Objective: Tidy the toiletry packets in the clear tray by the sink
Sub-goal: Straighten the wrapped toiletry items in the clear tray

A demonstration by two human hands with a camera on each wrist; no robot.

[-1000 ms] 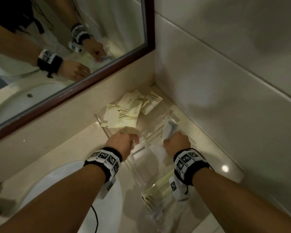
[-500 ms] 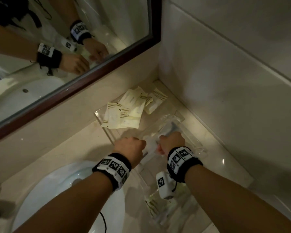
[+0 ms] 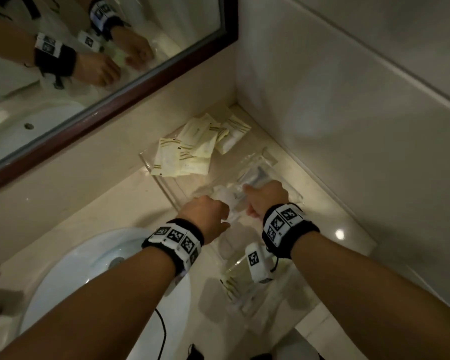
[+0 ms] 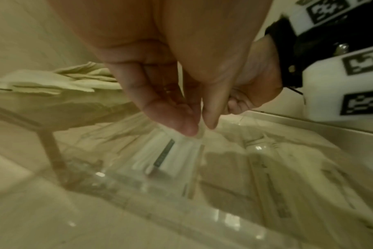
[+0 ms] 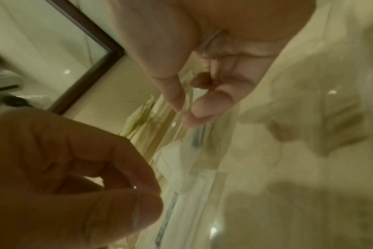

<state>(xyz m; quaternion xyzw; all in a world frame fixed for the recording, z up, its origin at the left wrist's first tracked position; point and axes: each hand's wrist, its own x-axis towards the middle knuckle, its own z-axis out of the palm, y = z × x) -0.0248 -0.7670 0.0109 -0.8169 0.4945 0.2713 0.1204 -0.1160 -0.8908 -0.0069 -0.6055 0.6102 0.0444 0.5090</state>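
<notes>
1. Clear-wrapped packet (image 3: pixel 235 196), white w/ a dark strip, sits mid clear tray (image 3: pixel 295 194); we hold it at both ends.
2. Left hand (image 3: pixel 205 213): thumb + forefinger fingers (image 4: pixel 187 126) pinch its near edge. Right hand (image 3: pixel 266 197) pinches the far end likewise.
3. Cream packets (image 3: pixel 190 149) lie in a loose, overlapping heap at the tray's 11 o'clock end, some spilling past the rim twd the corner – not sorted yet, we judge.
4. More packets (image 3: pixel 234 281) at the tray's 6 o'clock end, under our right wrist; order hard to tell.
5. Tray rests on the bench (image 3: pixel 130 201), sink (image 3: pixel 89 268) at 8 o'clock, mirror (image 3: pixel 115 48) at 11.
6. Progress: early-mid, we'd say; most tidying left.
</notes>
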